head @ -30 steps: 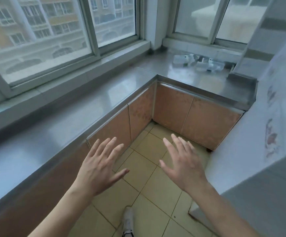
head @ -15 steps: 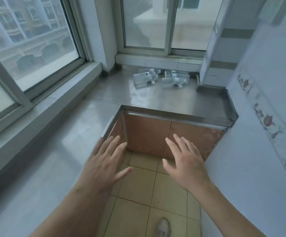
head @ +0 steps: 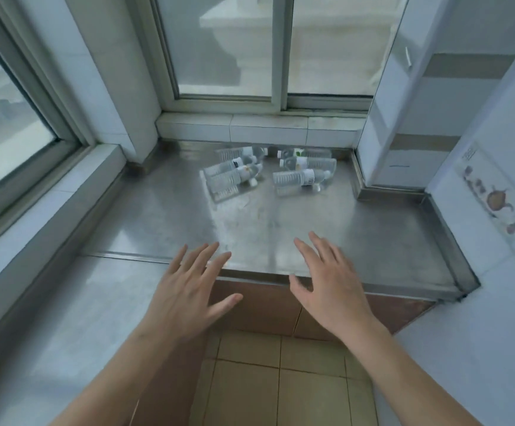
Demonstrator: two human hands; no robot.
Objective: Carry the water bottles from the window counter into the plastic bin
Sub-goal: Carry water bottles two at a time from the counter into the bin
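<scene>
Several small clear plastic water bottles (head: 301, 178) are seen lying on their sides at the back of a steel window counter (head: 357, 241), while the left hand (head: 188, 295) and right hand (head: 331, 289) are held spread and empty near its front edge; light, smooth, slightly squashy bodies are best gripped mid-barrel.

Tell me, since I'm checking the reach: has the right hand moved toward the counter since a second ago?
Yes. The right hand was over the floor tiles; now its fingers lie past the counter front edge, nearer the bottles.
</scene>
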